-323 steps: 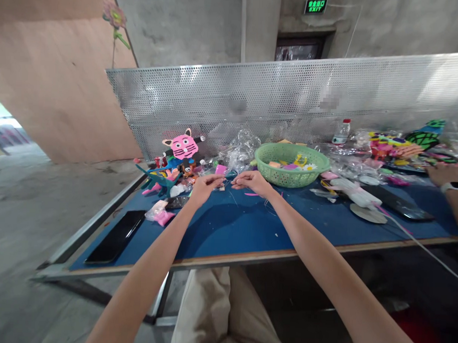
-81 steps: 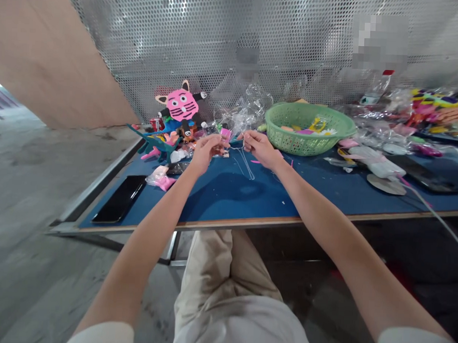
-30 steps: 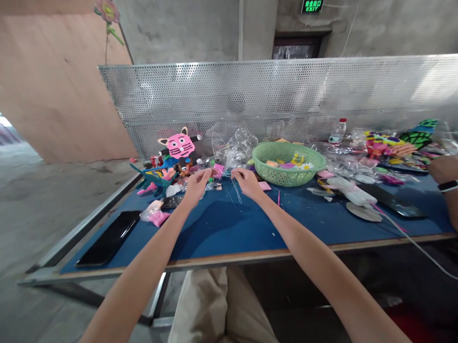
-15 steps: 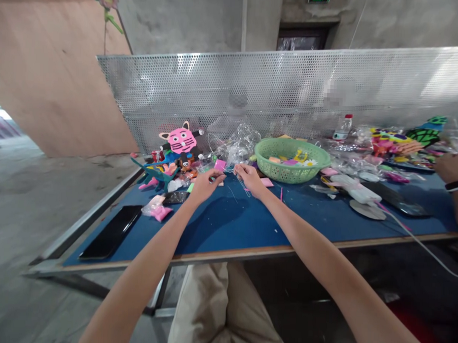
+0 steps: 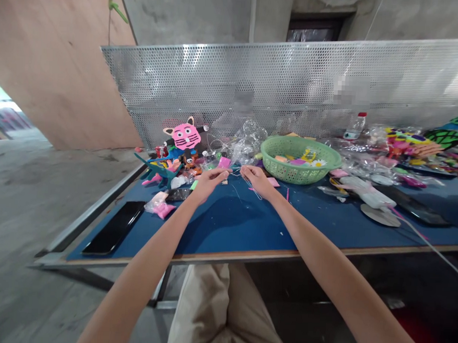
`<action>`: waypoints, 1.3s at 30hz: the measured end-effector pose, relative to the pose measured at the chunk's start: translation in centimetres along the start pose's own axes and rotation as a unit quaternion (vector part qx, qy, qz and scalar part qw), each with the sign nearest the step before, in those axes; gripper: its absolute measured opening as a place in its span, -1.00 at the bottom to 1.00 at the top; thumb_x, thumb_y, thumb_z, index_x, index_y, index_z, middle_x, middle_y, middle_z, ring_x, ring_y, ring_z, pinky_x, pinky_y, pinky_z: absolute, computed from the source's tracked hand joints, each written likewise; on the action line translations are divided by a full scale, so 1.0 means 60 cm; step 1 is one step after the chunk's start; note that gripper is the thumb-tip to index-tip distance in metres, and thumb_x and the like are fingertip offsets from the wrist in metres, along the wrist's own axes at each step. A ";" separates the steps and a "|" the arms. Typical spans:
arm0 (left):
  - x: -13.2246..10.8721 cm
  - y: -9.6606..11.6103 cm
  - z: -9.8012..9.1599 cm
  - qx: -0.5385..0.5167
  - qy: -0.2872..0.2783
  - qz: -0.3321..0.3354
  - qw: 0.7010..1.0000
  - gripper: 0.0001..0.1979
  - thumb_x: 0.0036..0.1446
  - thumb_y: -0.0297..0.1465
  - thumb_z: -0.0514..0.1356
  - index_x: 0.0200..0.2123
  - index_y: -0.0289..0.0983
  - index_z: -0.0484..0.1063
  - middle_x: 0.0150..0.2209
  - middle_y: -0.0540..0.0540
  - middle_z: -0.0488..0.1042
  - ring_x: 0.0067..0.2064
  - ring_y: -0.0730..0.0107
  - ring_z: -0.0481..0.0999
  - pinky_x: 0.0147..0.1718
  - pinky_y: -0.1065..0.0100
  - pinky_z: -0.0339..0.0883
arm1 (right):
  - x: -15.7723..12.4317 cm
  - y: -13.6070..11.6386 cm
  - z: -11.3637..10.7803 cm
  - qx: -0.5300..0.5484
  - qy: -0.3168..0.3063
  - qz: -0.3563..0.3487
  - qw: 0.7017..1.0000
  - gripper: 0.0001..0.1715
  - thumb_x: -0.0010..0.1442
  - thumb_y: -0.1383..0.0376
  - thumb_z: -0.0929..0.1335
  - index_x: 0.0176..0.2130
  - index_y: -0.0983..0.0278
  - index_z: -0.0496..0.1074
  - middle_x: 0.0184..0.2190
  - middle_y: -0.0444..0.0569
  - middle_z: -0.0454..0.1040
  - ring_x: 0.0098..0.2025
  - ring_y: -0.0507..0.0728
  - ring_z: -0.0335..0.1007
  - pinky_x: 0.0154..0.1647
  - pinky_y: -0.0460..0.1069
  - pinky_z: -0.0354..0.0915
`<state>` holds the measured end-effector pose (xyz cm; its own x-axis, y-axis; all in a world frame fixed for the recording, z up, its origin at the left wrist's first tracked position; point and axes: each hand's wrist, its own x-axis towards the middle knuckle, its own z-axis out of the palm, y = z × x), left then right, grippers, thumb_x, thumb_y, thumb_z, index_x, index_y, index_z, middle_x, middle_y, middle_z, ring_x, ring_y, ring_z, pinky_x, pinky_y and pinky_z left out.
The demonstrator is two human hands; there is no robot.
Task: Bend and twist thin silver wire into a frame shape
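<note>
My left hand [image 5: 209, 182] and my right hand [image 5: 256, 178] are stretched out over the blue table top [image 5: 227, 221], close together. Both pinch a thin, pale wire or thread [image 5: 255, 191] that hangs in a loop below my right hand. My left fingertips are closed near a small pink piece [image 5: 224, 163]. A heap of clear plastic bags [image 5: 245, 144] lies just beyond my hands.
A green basket [image 5: 299, 169] with foam pieces stands to the right of my hands. A pink cat figure [image 5: 185, 136] and coloured foam crafts sit at the left. A black phone [image 5: 114, 233] lies near the left edge. A glue gun [image 5: 365, 192], its cable and a perforated metal screen [image 5: 292, 88] are behind.
My hands stayed close together on the wire; the loop has swung from between them to below my right hand. The camera tilted. Another person's arm at the right has almost left the view.
</note>
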<state>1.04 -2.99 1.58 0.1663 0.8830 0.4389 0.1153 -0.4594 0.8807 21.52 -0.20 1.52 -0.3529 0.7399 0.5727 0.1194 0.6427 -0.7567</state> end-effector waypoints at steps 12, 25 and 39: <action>0.011 -0.023 -0.011 -0.098 -0.029 -0.028 0.994 -0.65 0.04 -0.12 0.37 -0.21 -0.26 0.64 -0.34 -0.10 0.59 -0.43 0.48 0.37 -0.39 0.37 0.26 | 0.004 0.018 0.010 0.061 -0.010 0.032 0.998 -0.44 0.23 -0.20 0.29 -0.15 0.22 0.37 -0.46 -0.17 0.23 -0.44 0.02 0.12 -0.38 -0.07 0.15; 0.008 -0.023 -0.006 -0.107 -0.044 -0.033 0.993 -0.66 0.04 -0.16 0.39 -0.20 -0.28 0.62 -0.27 -0.15 0.61 -0.29 0.32 0.57 -0.17 0.23 0.46 | 0.004 0.017 0.000 0.110 -0.006 0.056 0.992 -0.43 0.25 -0.15 0.28 -0.25 0.26 0.55 -0.31 -0.01 0.54 -0.22 0.13 0.45 -0.09 0.04 0.36; -0.003 0.031 -0.010 0.155 -0.071 0.095 0.981 -0.70 0.22 -0.13 0.20 -0.21 -0.22 0.58 -0.16 -0.14 0.60 -0.13 0.20 0.57 -0.11 0.26 0.43 | 0.004 0.022 -0.021 -0.043 -0.120 0.149 0.980 -0.58 0.27 0.15 0.31 -0.49 0.27 0.59 -0.45 0.00 0.61 -0.54 0.05 0.39 -0.45 -0.03 0.27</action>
<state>0.62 -3.94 3.22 0.3460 0.7669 0.5404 0.3574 -0.6403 0.6799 22.75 1.06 1.03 -0.4975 0.8361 0.2309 0.3252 0.4266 -0.8440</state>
